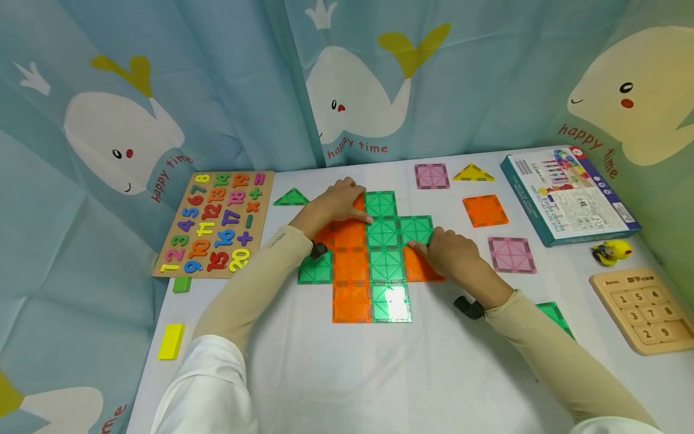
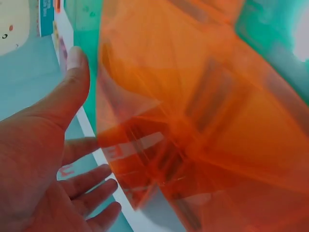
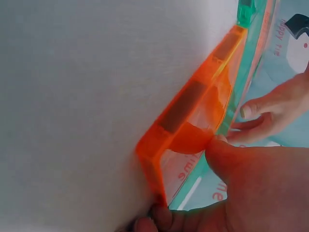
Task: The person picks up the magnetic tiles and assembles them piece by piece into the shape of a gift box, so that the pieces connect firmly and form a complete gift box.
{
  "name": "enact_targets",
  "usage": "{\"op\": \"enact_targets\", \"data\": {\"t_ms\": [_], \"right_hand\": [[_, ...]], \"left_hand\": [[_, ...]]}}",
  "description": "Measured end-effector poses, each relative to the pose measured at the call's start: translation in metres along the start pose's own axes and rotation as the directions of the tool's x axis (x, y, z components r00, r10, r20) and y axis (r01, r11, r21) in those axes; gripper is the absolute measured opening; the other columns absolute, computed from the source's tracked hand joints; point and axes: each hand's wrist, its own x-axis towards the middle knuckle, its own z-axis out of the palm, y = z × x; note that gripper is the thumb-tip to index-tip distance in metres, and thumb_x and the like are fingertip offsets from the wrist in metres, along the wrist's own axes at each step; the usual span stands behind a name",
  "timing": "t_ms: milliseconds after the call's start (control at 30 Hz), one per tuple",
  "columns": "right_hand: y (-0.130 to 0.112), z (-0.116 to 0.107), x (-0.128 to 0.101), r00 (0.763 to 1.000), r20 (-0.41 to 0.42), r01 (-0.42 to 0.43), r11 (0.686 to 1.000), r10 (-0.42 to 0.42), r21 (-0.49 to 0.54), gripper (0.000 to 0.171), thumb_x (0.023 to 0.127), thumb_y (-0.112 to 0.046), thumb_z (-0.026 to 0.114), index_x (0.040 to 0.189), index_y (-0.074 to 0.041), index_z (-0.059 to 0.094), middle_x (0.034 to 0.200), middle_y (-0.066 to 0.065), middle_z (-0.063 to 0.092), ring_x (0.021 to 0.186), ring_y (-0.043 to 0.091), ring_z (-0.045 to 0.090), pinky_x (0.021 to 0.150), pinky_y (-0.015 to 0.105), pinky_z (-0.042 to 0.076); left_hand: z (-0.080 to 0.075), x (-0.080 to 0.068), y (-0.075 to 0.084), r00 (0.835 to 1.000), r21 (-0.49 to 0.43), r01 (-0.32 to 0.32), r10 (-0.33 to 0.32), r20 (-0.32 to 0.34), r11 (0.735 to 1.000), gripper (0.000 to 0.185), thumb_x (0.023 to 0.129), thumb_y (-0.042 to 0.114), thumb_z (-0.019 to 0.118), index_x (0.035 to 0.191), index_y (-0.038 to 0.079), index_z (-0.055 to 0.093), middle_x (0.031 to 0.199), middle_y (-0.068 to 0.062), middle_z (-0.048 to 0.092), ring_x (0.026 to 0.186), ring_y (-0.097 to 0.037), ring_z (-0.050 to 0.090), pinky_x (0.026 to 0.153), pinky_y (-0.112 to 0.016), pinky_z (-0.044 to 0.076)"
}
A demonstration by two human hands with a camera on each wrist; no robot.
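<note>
Orange and green square magnetic tiles lie flat, edge to edge. In the head view, an orange column (image 1: 351, 265) stands beside a green column (image 1: 387, 265), with more tiles at both sides. My left hand (image 1: 337, 204) is over the far left part, thumb reaching to the seam between columns. In the left wrist view, the left fingers (image 2: 91, 186) are loosely spread at the orange tiles' (image 2: 203, 106) edge. My right hand (image 1: 454, 256) holds the orange tile (image 1: 420, 265) at the right side, thumb (image 3: 219, 152) on its face and fingers at its outer corner, just below a green tile (image 1: 415, 229).
A number board (image 1: 214, 226) lies at left, above a yellow block (image 1: 171, 342). At right are loose tiles, including a pink one (image 1: 512, 255) and an orange one (image 1: 485, 211), a boxed set (image 1: 569, 193), a duck figure (image 1: 611, 251) and a wooden number puzzle (image 1: 645, 310). A curtain hangs behind.
</note>
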Motion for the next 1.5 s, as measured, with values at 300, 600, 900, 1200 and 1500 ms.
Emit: {"op": "enact_targets", "data": {"t_ms": [300, 600, 900, 1200, 1500], "right_hand": [[-0.002, -0.005, 0.001, 0.999, 0.033, -0.033, 0.999, 0.032, 0.034, 0.08, 0.107, -0.063, 0.045, 0.122, 0.016, 0.047, 0.086, 0.023, 0.059, 0.07, 0.034, 0.062, 0.059, 0.038, 0.048], [0.004, 0.002, 0.0, 1.0, -0.012, -0.001, 0.994, 0.002, 0.108, 0.077, 0.106, -0.063, 0.048, 0.116, 0.014, 0.049, 0.077, 0.017, 0.053, 0.063, 0.031, 0.058, 0.055, 0.035, 0.042], [0.01, 0.003, 0.0, 0.997, -0.052, 0.062, 0.986, -0.055, 0.152, 0.064, 0.108, -0.056, 0.052, 0.108, 0.008, 0.05, 0.079, 0.017, 0.052, 0.066, 0.031, 0.055, 0.056, 0.035, 0.04], [0.02, -0.003, -0.006, 0.995, -0.048, 0.097, 0.957, -0.087, 0.273, 0.052, 0.108, -0.049, 0.056, 0.107, 0.002, 0.048, 0.076, 0.012, 0.045, 0.066, 0.028, 0.052, 0.058, 0.034, 0.038], [0.035, -0.015, -0.003, 0.974, -0.092, 0.222, 0.821, -0.205, 0.526, 0.035, 0.108, -0.035, 0.062, 0.093, -0.006, 0.05, 0.07, 0.0, 0.043, 0.061, 0.019, 0.041, 0.056, 0.03, 0.031]], "left_hand": [[-0.002, 0.001, 0.012, 1.0, 0.028, 0.018, -0.019, 0.012, 0.999, 0.087, 0.095, 0.052, 0.074, 0.16, 0.007, 0.04, 0.162, -0.018, 0.034, 0.144, -0.033, 0.037, 0.123, -0.047, 0.033], [-0.003, 0.005, 0.013, 1.0, 0.013, 0.018, -0.018, 0.023, 1.0, 0.085, 0.094, 0.049, 0.077, 0.155, 0.003, 0.039, 0.157, -0.019, 0.036, 0.137, -0.034, 0.04, 0.118, -0.045, 0.037], [-0.002, 0.004, 0.013, 1.0, -0.008, 0.02, -0.02, 0.008, 1.0, 0.082, 0.093, 0.049, 0.078, 0.149, 0.006, 0.037, 0.144, -0.016, 0.042, 0.124, -0.031, 0.043, 0.11, -0.044, 0.039], [0.004, -0.003, 0.015, 0.993, -0.004, -0.033, 0.032, -0.115, 0.999, 0.081, 0.09, 0.046, 0.081, 0.145, 0.007, 0.037, 0.124, -0.011, 0.054, 0.116, -0.03, 0.052, 0.118, -0.051, 0.034], [0.006, -0.003, 0.008, 0.955, 0.042, -0.113, 0.121, -0.271, 0.993, 0.035, 0.107, 0.025, 0.062, 0.135, 0.007, 0.049, 0.109, -0.007, 0.063, 0.109, -0.025, 0.064, 0.125, -0.052, 0.029]]}}
